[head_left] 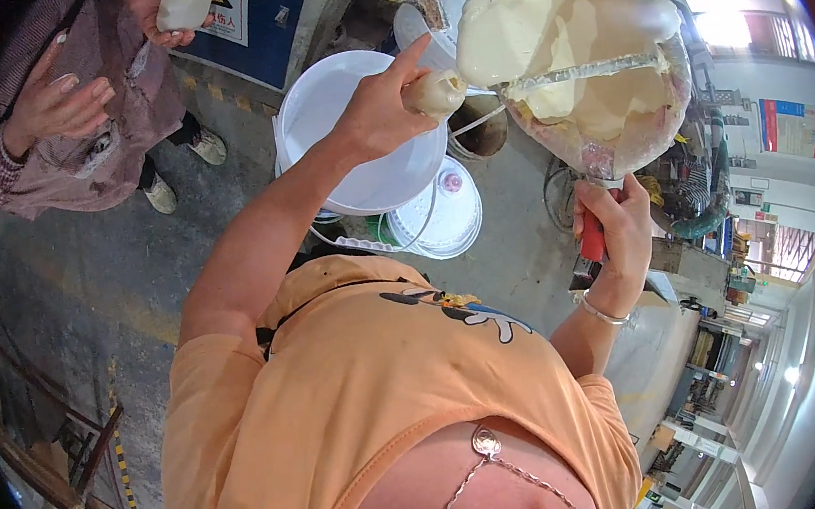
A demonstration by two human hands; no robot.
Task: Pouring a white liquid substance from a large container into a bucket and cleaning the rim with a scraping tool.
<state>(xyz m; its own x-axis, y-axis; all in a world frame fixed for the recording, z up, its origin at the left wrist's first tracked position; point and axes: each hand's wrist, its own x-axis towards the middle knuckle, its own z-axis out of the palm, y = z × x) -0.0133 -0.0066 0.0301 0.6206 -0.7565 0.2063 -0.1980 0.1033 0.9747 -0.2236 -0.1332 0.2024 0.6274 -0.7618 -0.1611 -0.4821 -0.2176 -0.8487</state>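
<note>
My left hand (384, 110) is closed around a short, pale, cream-smeared cylindrical piece (436, 94) whose kind I cannot make out. It is raised over the right side of a big white bucket (292, 128). To its right, a bucket caked in cream-coloured residue (677, 116) holds thick cream liquid (592, 26), with a coated bar (596, 69) lying across it. My right hand (618, 224) grips a red handle (591, 239) just below that bucket's near rim. Its far end meets the caked rim, and what it belongs to is not plain.
At upper left stands another person in an apron; one of their hands (176, 12) holds a white container (187, 3), the other (60, 106) is spread. A lidded white bucket (438, 214) and a smaller pail (482, 130) stand on the floor. A blue cabinet (261, 33) is behind.
</note>
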